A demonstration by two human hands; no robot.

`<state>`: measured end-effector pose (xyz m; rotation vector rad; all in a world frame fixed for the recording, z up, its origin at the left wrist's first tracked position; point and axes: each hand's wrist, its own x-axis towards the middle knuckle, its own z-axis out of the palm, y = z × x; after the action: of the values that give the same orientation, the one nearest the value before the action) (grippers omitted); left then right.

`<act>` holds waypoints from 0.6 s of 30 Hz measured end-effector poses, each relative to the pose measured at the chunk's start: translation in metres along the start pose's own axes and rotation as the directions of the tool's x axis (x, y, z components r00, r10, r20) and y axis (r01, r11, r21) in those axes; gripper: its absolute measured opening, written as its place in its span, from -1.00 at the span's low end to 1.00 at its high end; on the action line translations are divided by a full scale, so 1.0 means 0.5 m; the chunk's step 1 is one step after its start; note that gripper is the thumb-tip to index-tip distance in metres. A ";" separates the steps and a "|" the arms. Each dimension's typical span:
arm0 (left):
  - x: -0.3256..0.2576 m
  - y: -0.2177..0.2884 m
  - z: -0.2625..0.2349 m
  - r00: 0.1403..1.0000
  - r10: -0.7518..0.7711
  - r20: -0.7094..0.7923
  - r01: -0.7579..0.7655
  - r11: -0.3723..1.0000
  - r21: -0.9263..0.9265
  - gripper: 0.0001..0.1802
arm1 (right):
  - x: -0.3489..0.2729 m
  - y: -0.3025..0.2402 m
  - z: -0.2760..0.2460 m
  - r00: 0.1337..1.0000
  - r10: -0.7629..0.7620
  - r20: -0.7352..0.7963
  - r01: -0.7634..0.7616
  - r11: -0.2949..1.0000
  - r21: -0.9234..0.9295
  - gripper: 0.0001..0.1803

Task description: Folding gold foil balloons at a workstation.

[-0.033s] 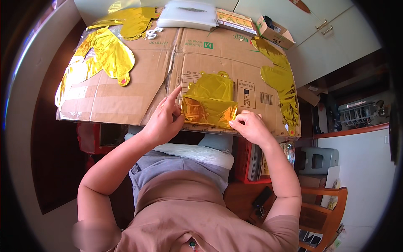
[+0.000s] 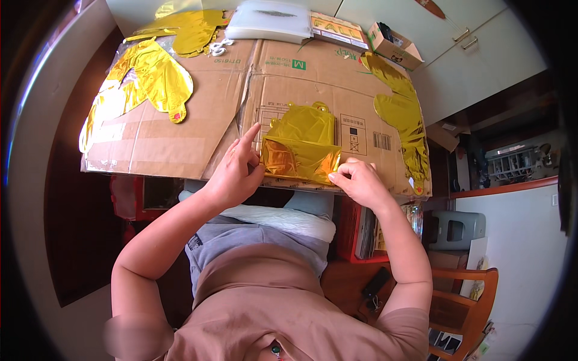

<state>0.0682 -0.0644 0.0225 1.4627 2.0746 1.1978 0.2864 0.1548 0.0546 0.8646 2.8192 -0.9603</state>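
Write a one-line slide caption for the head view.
Both hands, left hand and right hand, press a folded gold foil balloon flat on a cardboard sheet.

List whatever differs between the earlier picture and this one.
Nothing visibly changed. The left hand presses the left edge of the folded gold foil balloon, index finger raised, and the right hand pinches its lower right corner, exactly as before. The flattened cardboard and the other gold foil balloons lie where they were.
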 end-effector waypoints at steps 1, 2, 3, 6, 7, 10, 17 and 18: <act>-0.003 -0.001 0.002 1.000 0.006 -0.007 -0.006 1.000 0.014 -0.10 | -0.003 -0.004 0.001 1.000 0.000 -0.006 0.000 1.000 -0.017 -0.67; -0.005 0.000 0.006 1.000 0.012 -0.013 -0.012 1.000 0.026 -0.10 | -0.005 -0.004 0.004 1.000 -0.013 -0.028 0.012 0.999 -0.052 -0.68; -0.007 -0.001 0.009 1.000 0.019 -0.020 -0.019 0.999 0.039 -0.10 | -0.008 -0.003 0.008 0.998 -0.028 -0.049 0.024 0.996 -0.087 -0.69; -0.013 -0.015 0.028 0.991 0.106 -0.086 -0.098 0.991 0.088 -0.11 | -0.014 -0.009 0.015 0.996 -0.045 -0.082 0.032 0.988 -0.149 -0.71; -0.016 -0.017 0.033 0.991 0.088 -0.096 -0.078 0.991 0.106 -0.12 | -0.016 -0.013 0.016 0.995 -0.046 -0.088 0.031 0.986 -0.162 -0.72; -0.017 -0.010 0.045 0.991 0.055 -0.119 -0.038 0.989 0.145 -0.15 | -0.019 -0.021 0.023 0.992 -0.020 -0.122 -0.005 0.980 -0.200 -0.72; -0.005 0.040 0.021 0.973 0.172 -0.156 -0.063 0.842 0.536 -0.13 | -0.017 -0.017 0.029 0.989 -0.037 -0.140 0.005 0.974 -0.226 -0.73; -0.001 0.050 0.023 0.953 0.245 -0.178 -0.075 0.762 0.643 -0.11 | -0.018 -0.019 0.029 0.990 -0.040 -0.138 0.008 0.974 -0.227 -0.73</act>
<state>0.0916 -0.0569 0.0351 1.8836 2.7593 0.7892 0.2871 0.1361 0.0499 0.9052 2.9867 -0.5840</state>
